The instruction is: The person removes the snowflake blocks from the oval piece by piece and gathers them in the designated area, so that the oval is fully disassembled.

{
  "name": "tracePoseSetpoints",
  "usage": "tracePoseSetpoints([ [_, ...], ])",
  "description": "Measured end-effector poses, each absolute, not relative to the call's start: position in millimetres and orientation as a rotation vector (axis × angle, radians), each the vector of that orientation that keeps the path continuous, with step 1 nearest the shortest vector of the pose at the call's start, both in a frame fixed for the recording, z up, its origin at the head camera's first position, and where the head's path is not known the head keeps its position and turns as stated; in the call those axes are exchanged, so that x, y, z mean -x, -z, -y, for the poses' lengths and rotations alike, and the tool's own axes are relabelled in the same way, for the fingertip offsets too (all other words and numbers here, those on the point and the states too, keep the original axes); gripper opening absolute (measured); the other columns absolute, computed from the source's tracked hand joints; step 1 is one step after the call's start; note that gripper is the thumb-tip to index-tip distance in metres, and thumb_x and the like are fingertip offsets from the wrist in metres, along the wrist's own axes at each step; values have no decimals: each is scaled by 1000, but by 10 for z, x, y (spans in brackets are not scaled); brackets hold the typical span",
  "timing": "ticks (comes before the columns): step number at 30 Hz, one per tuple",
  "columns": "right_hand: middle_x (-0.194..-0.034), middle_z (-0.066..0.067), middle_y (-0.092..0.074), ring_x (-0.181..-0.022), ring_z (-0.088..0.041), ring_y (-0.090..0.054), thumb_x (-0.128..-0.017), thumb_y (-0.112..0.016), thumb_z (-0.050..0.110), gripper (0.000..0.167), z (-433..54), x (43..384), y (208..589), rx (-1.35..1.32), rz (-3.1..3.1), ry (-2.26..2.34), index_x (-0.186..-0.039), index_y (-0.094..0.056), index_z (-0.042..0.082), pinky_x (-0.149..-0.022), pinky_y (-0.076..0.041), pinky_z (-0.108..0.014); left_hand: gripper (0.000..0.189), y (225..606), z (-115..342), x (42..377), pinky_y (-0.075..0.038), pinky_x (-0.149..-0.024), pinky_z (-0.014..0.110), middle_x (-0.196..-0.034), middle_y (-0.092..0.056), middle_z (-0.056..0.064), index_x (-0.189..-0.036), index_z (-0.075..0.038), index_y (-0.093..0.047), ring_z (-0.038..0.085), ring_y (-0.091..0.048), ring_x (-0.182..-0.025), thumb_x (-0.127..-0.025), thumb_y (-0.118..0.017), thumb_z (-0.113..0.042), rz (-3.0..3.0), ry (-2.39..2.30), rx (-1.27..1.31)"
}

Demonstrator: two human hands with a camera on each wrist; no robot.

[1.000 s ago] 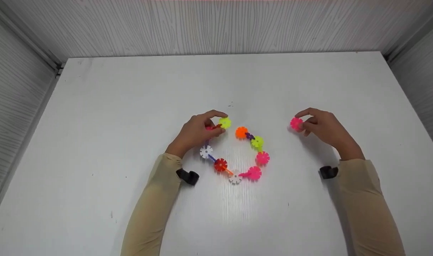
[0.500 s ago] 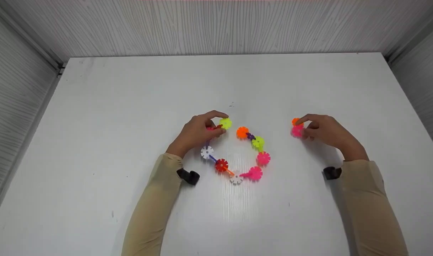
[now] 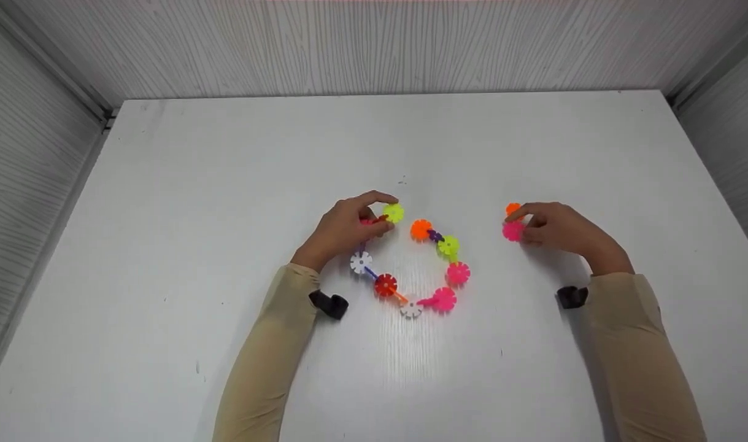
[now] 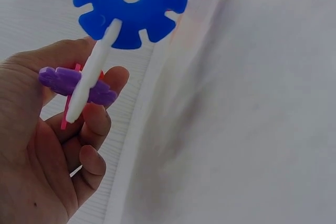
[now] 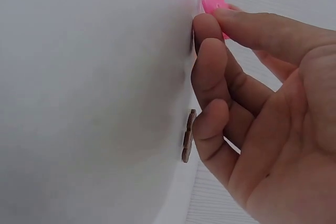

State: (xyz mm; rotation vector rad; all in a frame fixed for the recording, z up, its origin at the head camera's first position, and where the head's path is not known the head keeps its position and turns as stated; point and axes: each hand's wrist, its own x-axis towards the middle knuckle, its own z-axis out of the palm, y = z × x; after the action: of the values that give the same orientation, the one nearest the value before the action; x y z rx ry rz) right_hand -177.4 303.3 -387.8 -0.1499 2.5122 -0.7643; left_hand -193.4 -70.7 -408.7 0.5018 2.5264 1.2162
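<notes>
A ring-shaped chain of notched plastic discs, in several colours, lies on the white table, with a gap at its top. My left hand (image 3: 349, 227) pinches the yellow-green disc (image 3: 394, 213) at one end. Across the gap is the orange end disc (image 3: 421, 229). In the left wrist view, a blue disc (image 4: 131, 11), a white disc (image 4: 86, 85) and a purple disc (image 4: 60, 80) stand near the fingers. My right hand (image 3: 561, 227) pinches a pink disc (image 3: 513, 231) with thumb and finger. A loose orange disc (image 3: 513, 210) shows just beyond it, partly hidden by the index finger.
The white table (image 3: 226, 153) reaches a grey wood-grain panel (image 3: 374, 49) behind, with similar panels at both sides. Black wrist straps (image 3: 329, 305) sit on both sleeves. In the right wrist view, a dark-edged flat piece (image 5: 189, 136) lies under the curled fingers.
My right hand has shifted slightly toward me with the pink disc, and the orange disc behind it has come into view. The left hand keeps its pinch, almost still.
</notes>
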Motion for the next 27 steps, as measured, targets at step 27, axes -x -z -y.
tracePoseSetpoints([
  [27, -102, -13, -63, -83, -19, -60, -96, -55, 18, 39, -2981, 1719, 3885, 172, -2607, 922, -134, -53, 13, -74, -45, -25, 40, 4113, 685, 1912, -46, -72, 29, -91, -62, 5, -135, -33, -54, 17, -53, -78, -95, -59, -33, -2487, -1173, -554],
])
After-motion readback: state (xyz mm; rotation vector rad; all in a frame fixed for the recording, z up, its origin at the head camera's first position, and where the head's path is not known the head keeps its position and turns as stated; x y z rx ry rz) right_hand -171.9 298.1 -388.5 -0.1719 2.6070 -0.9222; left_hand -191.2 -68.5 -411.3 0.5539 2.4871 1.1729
